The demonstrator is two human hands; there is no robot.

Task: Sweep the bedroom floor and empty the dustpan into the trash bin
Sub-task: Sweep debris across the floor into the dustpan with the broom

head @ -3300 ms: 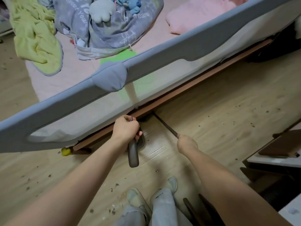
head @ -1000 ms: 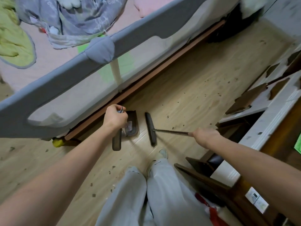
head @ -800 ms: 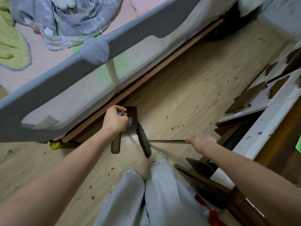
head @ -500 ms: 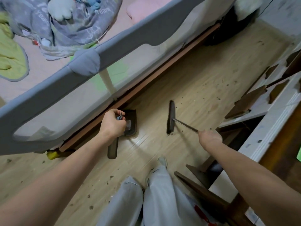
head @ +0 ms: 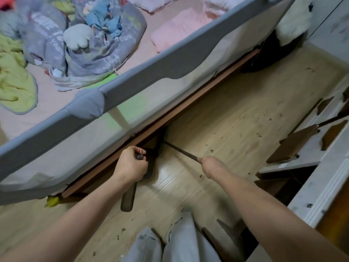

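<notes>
Head view: my left hand point(head: 132, 165) gripped the dustpan point(head: 149, 167), right hand point(head: 209, 164) the broom point(head: 181, 151); short, low strokes suited best.

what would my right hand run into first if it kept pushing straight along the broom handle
Probably the wooden bed frame: the right hand points along the broom handle into the dark gap under it, beside the dustpan. Depth there is unclear.

Wood floor point(head: 236, 114): dustpan point(head: 150, 171), scattered debris point(head: 264, 120); bed point(head: 132, 59): blankets point(head: 56, 44).
</notes>
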